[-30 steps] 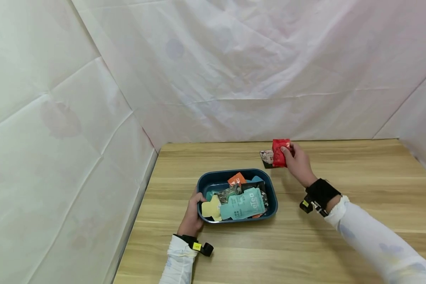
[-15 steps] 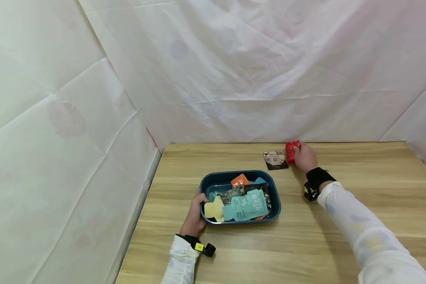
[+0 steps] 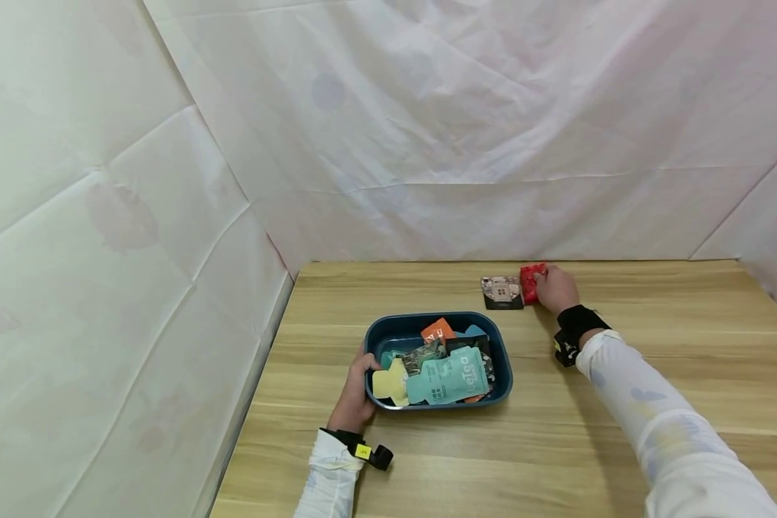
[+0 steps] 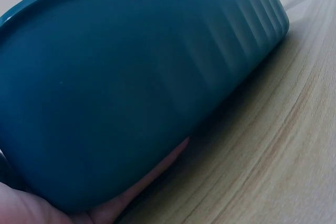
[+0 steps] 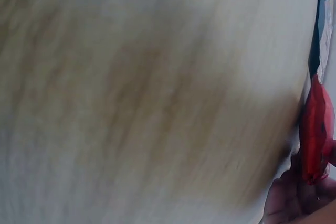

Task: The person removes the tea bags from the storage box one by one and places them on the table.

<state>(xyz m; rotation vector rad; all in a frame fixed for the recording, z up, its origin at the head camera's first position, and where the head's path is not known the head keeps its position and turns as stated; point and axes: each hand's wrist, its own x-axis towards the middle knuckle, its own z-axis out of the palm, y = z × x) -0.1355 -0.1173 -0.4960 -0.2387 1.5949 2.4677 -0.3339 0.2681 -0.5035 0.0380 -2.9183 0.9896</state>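
My left hand (image 3: 355,394) grips the left end of a dark blue plastic tub (image 3: 503,374), thumb over the rim. In the left wrist view its fingers (image 4: 152,174) reach beneath the tub's base. At the back of the table my right hand (image 3: 558,290) pinches a small red packet (image 3: 529,283) by its right side. The right wrist view shows the puffy red packet (image 5: 315,129) between thumb and fingers, low over the tabletop. A square packet (image 3: 502,292), patterned above and black below, lies flat right beside the red one.
Inside the tub are a mint-green pouch (image 3: 450,378) lettered LeTea, a pale yellow piece (image 3: 391,383), an orange packet (image 3: 437,330) and darker sachets. The wooden table (image 3: 466,467) ends at a white cloth wall (image 3: 427,216) behind and another on the left.
My right hand carried the red packet rightward off the square packet, uncovering it, then brought it down and slightly nearer beside it. The left hand kept its grip on the tub.
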